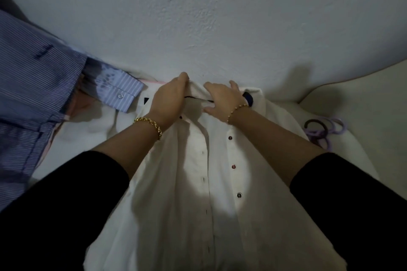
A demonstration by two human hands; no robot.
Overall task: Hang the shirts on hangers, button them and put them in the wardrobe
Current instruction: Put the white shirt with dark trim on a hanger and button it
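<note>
A white shirt (pixel 198 182) lies face up in front of me, collar toward the wall, its front open with dark buttons down the right placket. My left hand (pixel 169 99) grips the left side of the collar with fingers curled over the fabric. My right hand (pixel 222 99) presses and holds the right side of the collar. A dark hanger end (pixel 248 98) pokes out by the right shoulder, and another dark tip (pixel 146 101) shows at the left shoulder. A blue striped shirt (pixel 33 94) lies at the left.
A bunch of purple and dark hangers (pixel 323 130) lies at the right on the pale surface (pixel 363 99). A white textured wall (pixel 198 17) stands directly behind the shirt. A pink garment edge (pixel 152 82) shows beneath the striped cuff.
</note>
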